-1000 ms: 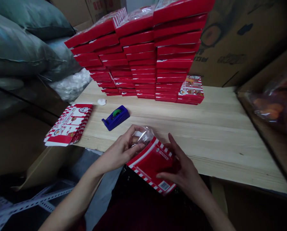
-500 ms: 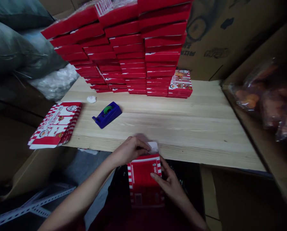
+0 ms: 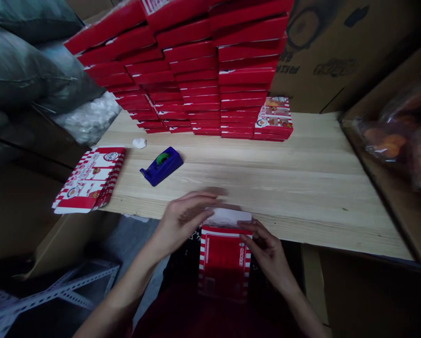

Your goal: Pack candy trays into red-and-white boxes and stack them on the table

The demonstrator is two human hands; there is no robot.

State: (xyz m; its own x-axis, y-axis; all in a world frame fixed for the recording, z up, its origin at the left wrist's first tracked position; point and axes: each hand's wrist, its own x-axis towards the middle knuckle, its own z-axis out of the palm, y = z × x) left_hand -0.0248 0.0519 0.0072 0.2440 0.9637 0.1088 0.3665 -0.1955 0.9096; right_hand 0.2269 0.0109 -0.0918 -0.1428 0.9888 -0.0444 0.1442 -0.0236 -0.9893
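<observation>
A red box with white stripes (image 3: pixel 222 260) stands on end against the near edge of the wooden table (image 3: pixel 302 178), its white top flap (image 3: pixel 228 217) folded over. My left hand (image 3: pixel 184 220) lies at the flap's left end, fingers stretched toward it and blurred by motion. My right hand (image 3: pixel 267 249) grips the box's right side near the top, fingers curled on it. Whatever is inside the box is hidden.
A blue tape dispenser (image 3: pixel 161 165) and a small white lump (image 3: pixel 139 143) lie left of centre. A stack of flat striped cartons (image 3: pixel 89 180) overhangs the table's left end. Tall piles of red boxes (image 3: pixel 196 70) fill the back. Cardboard boxes and bagged goods (image 3: pixel 401 136) stand right.
The box has been turned upright and pulled to the table edge. The clear bag seen earlier is out of sight and the white flap now lies over the top.
</observation>
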